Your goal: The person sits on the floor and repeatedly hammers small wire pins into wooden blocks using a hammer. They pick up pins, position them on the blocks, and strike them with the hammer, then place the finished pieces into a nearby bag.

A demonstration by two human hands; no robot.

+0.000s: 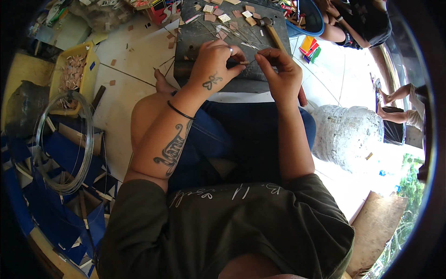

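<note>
Fingers (239,59) of left hand (214,65) pinched together on a small tan wooden square piece (245,62), thumb and forefinger closed around it, silver ring on one finger. Right hand (278,69) fingers pinched too, gripping a thin straight metal wire (253,60) whose tip meets the piece; the two hands nearly touch. Both hover just above the near edge of the dark grey slab desk (195,32).

Relative to that desk: on its top, scattered tan and pale wooden squares (218,14), loose thin wires, and a hammer with a wooden handle (274,32) toward its right side. Left of the desk, a yellow plastic crate (90,58) filled with small wooden pieces; nearer than the crate, a coil of grey wire (62,139) over blue sheets. Right of the desk, a blue plastic basin (313,23) and another person seated. Below the desk, the person's crossed legs in dark blue shorts and a white sack (348,132).
</note>
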